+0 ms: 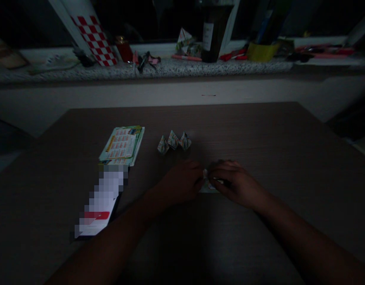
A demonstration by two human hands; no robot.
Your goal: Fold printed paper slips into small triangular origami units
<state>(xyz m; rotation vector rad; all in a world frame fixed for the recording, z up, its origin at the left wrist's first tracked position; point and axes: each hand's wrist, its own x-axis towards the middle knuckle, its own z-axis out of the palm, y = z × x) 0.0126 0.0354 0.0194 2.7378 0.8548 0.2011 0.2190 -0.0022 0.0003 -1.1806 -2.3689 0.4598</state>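
Note:
A small piece of folded printed paper [208, 190] lies low over the table between my hands, mostly covered by them. My left hand [184, 180] is closed on its left side, fingers curled. On the other side my right hand [237, 182] pinches the paper with thumb and fingers. Just beyond my left hand, three folded paper pieces with pointed tips stand in a row: a left one [163, 146], a middle one [173, 140] and a right one [185, 141]. They look made of similar printed paper. Dim light hides the fold's details.
A stack of printed calendar sheets [120, 144] lies at the left, with a lit phone [102, 221] nearer me. Behind the dark wooden table [259, 130], a stone windowsill [170, 71] bears a checkered red-and-white cylinder [96, 41], a dark labelled container [212, 39] and a yellow holder [262, 51].

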